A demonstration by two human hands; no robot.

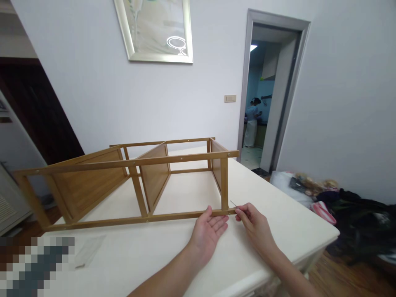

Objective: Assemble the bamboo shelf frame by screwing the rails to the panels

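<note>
A bamboo shelf rack (145, 173) lies on its side on a cream table (278, 214). My left hand (208, 231) rests palm up against the near rail of the rack, thumb on the rail, fingers stretched out. My right hand (253, 220) is just right of it, fingers pinched on a thin metal tool (233, 203), whose tip points at the rail's right end by the upright post.
A clear plastic bag (88, 249) lies on the table at the front left. A pile of dark bags and clothes (355, 218) sits on the floor at right. Another person stands beyond the open doorway (262, 103). A framed picture (157, 29) hangs on the wall.
</note>
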